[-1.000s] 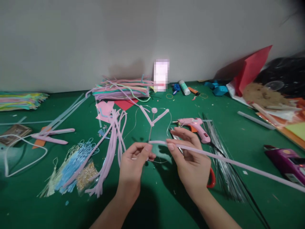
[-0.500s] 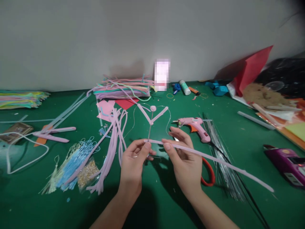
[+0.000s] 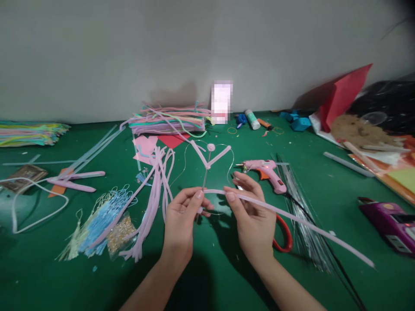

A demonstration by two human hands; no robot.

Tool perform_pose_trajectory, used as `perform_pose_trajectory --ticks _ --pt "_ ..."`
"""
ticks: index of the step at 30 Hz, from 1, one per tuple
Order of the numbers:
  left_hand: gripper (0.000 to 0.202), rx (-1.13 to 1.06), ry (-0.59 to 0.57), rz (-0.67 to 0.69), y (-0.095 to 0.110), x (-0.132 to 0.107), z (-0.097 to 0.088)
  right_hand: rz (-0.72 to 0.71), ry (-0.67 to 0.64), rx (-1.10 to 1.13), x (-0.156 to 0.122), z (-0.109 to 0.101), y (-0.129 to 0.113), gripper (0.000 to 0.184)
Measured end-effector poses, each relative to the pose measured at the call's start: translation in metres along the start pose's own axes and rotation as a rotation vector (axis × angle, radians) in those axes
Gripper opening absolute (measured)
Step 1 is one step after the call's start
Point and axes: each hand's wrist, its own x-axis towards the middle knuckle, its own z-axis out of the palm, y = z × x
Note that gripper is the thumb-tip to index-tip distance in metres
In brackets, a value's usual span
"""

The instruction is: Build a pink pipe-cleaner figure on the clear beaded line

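Note:
My left hand (image 3: 183,216) pinches the lower stem of a thin wire frame (image 3: 207,168), whose top carries a pink Y-shaped piece and a small pink ball. My right hand (image 3: 254,216) pinches a long pale pink pipe cleaner (image 3: 292,218) near its left end. That end lies across the wire stem beside my left thumb. The pipe cleaner runs off to the right, low over the green table (image 3: 207,268).
A pink glue gun (image 3: 264,168) lies behind my right hand, red-handled scissors (image 3: 282,237) under it, a bundle of thin wires (image 3: 301,216) to the right. Loose pink pipe cleaners (image 3: 152,203) and blue tassels (image 3: 100,216) lie left; a purple tool (image 3: 389,224) sits at right.
The pipe cleaner's far end has swung in from the right edge and now rests lower on the table. Both hands have shifted slightly and keep their pinch.

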Motion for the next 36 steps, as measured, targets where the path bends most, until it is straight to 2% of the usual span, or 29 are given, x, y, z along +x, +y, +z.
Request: perform_pose_trajectory --ticks 10,16,36 --pt "0.021 -0.023 0.013 -0.033 -0.0012 -0.0005 0.0016 -0.024 0.037 0.008 -0.0032 0.0013 -0.0026 0.010" --pt "0.026 -0.015 0.021 -0.009 -0.0016 0.0009 0.0010 0.003 0.008 0.029 -0.0045 0.0006 -0.0020 0.010" --pt "0.020 -0.043 0.037 -0.057 -0.0031 0.0021 -0.0019 -0.023 0.010 0.020 -0.0052 -0.0001 0.0026 0.010"
